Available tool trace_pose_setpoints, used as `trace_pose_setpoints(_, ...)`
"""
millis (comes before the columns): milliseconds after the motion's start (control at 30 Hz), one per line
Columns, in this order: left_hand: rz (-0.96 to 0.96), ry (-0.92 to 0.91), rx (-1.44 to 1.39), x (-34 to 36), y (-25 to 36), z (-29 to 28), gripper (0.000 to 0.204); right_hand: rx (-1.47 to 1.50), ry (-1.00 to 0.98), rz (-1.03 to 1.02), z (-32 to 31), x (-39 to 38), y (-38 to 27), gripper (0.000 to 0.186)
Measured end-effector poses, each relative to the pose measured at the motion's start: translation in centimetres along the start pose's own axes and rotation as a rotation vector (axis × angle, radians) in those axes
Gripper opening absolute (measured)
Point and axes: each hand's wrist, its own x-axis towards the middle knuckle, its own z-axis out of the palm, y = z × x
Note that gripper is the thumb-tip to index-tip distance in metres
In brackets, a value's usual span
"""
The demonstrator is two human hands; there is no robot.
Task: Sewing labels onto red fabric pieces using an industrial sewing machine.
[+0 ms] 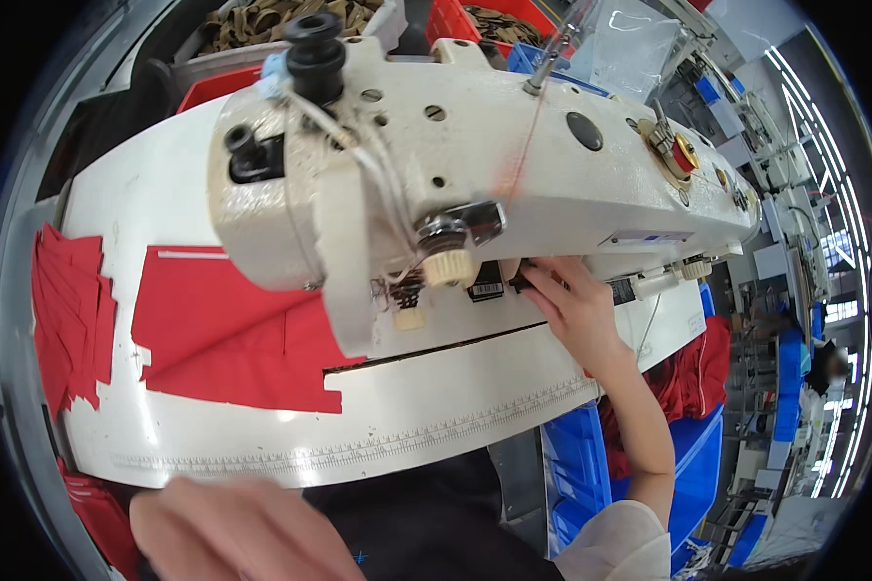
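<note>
A white industrial sewing machine (pixel 513 145) fills the middle of the view. My right hand (pixel 574 302) reaches under its arm, to the right of the needle area. Its fingers are bent and pressed together at a small dark part, and what they grip is hidden. My left hand (pixel 237 528) is off the table's near edge at the lower left, smeared by motion, so its fingers do not read clearly. Red fabric pieces (pixel 233 334) lie on the white machine table (pixel 436 426), partly beneath the machine's head. Another stack of red cut pieces (pixel 73 324) sits at the far left.
A blue crate (pixel 576 465) with dark red fabric (pixel 693 382) stands below the table's right side. Bins of brown pieces (pixel 281 19) are behind the machine, beside a red bin (pixel 446 24). A printed ruler (pixel 358 450) runs along the table's near edge.
</note>
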Motion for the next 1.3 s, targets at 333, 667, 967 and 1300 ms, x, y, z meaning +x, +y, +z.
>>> trace_pose_setpoints(333,0.213,0.446,-1.701,-1.1,2.0,-0.9,0.012,0.024,0.055,-0.041,1.4,-0.2,2.4,0.014)
trace_pose_setpoints(667,0.490,0.074,-2.895,5.0,7.8,-1.2,0.035,0.209,-0.018,-0.254,-0.9,-4.2,-8.4,0.035)
trace_pose_setpoints(967,0.309,-0.220,-3.469,7.3,10.4,1.8,0.024,-0.044,0.093,-0.179,1.6,0.7,-2.6,0.030)
trace_pose_setpoints(1300,0.163,-0.250,-3.295,6.8,9.3,2.6,0.028,0.093,0.131,-0.074,3.2,0.7,-1.0,0.013)
